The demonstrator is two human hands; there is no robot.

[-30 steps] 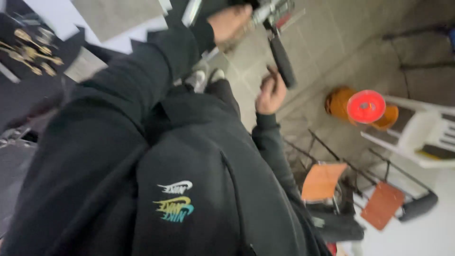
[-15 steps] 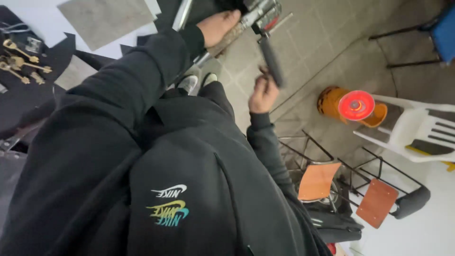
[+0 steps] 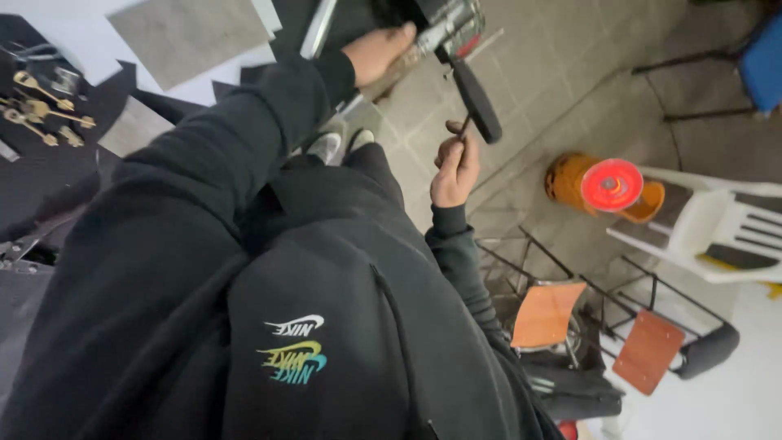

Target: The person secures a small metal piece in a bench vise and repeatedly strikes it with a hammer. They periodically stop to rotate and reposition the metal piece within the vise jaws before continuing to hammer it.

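Left hand (image 3: 376, 54) is clasping the grinder (image 3: 444, 24), likely heavy and rigid, by its body; right hand (image 3: 454, 167) is pinching a thin rod (image 3: 464, 126) below the black side handle (image 3: 477, 104).

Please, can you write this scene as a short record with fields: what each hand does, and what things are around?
left hand: left hand grips the body of a power tool, held over the tiled floor
right hand: right hand pinches a small thin dark part just under the tool's black side handle
clothing: black hoodie
left side: brass-coloured keys on a dark surface
right side: white plastic chair, orange bucket, red disc
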